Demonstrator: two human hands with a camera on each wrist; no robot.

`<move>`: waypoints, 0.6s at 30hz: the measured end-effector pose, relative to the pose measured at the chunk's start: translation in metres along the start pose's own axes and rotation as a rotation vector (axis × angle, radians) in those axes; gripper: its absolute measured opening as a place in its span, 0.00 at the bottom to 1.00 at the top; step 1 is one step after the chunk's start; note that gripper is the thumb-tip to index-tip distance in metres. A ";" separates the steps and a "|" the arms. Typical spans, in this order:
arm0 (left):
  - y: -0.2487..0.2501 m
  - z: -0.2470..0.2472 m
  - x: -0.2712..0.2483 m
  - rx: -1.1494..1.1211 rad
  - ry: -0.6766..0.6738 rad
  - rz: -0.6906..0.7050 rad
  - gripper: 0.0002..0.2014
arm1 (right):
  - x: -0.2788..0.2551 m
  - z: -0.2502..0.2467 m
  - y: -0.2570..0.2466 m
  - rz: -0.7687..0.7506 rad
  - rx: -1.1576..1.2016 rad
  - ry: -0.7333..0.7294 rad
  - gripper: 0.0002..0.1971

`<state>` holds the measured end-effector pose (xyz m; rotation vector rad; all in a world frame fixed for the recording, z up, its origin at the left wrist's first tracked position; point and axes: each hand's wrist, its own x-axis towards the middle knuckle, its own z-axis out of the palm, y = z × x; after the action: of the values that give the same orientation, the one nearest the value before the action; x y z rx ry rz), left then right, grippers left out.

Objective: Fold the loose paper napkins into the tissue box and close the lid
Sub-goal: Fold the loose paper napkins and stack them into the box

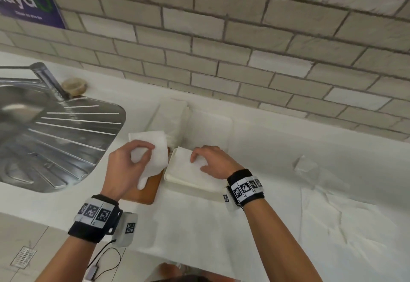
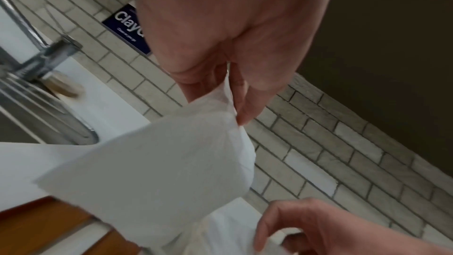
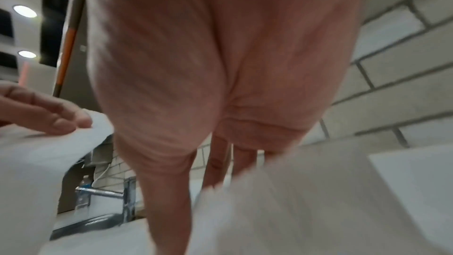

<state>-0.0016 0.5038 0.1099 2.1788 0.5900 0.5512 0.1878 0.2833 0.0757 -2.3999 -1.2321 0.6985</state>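
Note:
My left hand (image 1: pixel 146 151) grips a white napkin (image 1: pixel 156 155) in curled fingers, holding it over the wooden lid (image 1: pixel 149 189) that lies flat on the counter. In the left wrist view the napkin (image 2: pixel 159 162) hangs from the pinching fingertips (image 2: pixel 241 117). Just right of the lid stands the white tissue box (image 1: pixel 188 181), open and full of folded napkins. My right hand (image 1: pixel 198 160) sits on top of that stack, and bent fingers and thumb pinch the top napkin (image 3: pixel 294 201).
A steel sink and drainer (image 1: pixel 55 130) with a tap lie to the left. More folded napkins (image 1: pixel 208 126) lie behind the box against the brick wall. Large loose sheets (image 1: pixel 332 219) cover the counter at the right and front. A clear plastic piece (image 1: pixel 307 164) lies at the right.

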 end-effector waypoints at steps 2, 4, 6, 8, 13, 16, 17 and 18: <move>0.013 0.003 0.004 -0.073 -0.058 0.030 0.09 | -0.001 -0.003 -0.006 -0.018 0.028 0.155 0.18; 0.029 0.009 0.009 -0.192 -0.105 0.054 0.08 | -0.013 -0.009 -0.023 -0.044 0.368 0.410 0.17; 0.047 0.017 0.013 -0.331 -0.136 0.057 0.06 | -0.031 -0.013 -0.043 -0.013 0.868 0.445 0.23; 0.061 0.028 0.019 -0.453 -0.101 0.057 0.07 | -0.044 -0.008 -0.052 0.028 1.113 0.356 0.31; 0.053 0.051 0.029 -0.502 0.022 0.004 0.08 | -0.058 0.020 -0.015 0.221 1.237 0.585 0.29; 0.020 0.067 0.026 -0.219 -0.044 0.016 0.10 | -0.062 0.032 0.012 0.339 1.086 0.737 0.25; 0.009 0.073 0.022 -0.112 -0.085 0.017 0.10 | -0.061 0.035 0.017 0.380 0.953 0.792 0.24; -0.001 0.081 0.019 -0.007 -0.118 0.032 0.11 | -0.057 0.039 0.021 0.409 0.805 0.832 0.23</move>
<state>0.0585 0.4680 0.0649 2.2003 0.4900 0.4379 0.1505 0.2276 0.0485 -1.8785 -0.0727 0.1613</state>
